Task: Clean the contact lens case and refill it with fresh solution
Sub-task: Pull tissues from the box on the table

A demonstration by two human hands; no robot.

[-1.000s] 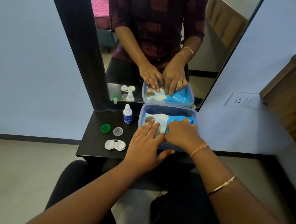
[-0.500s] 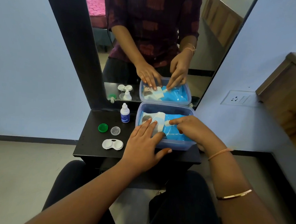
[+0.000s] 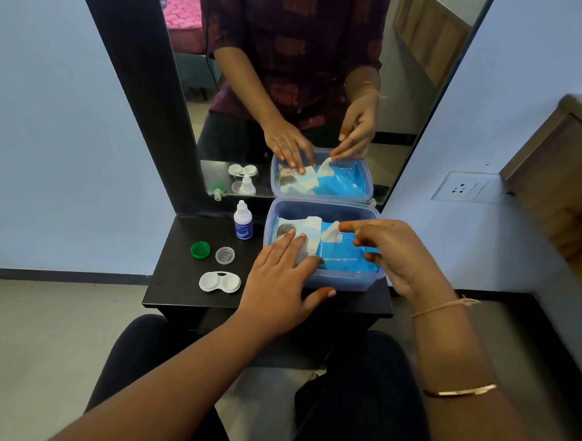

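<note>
Right hand (image 3: 393, 257) lifts off wet-wipes pack (image 3: 345, 257); grip now pinches wipe (image 3: 331, 232) tip, newly drawn out. Left hand (image 3: 279, 277) grip spread, pressing pack flap. Contact lens case (image 3: 220, 281) lies open on table (image 3: 177, 281), left of pack; wiping likely next.

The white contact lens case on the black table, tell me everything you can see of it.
The white plastic contact lens case has two round wells joined by a narrow bridge. It lies flat near the front edge of the black table, uncapped; a green cap and a clear cap lie apart behind it. Only the table touches it; the left hand is to its right, clear of it.
</note>
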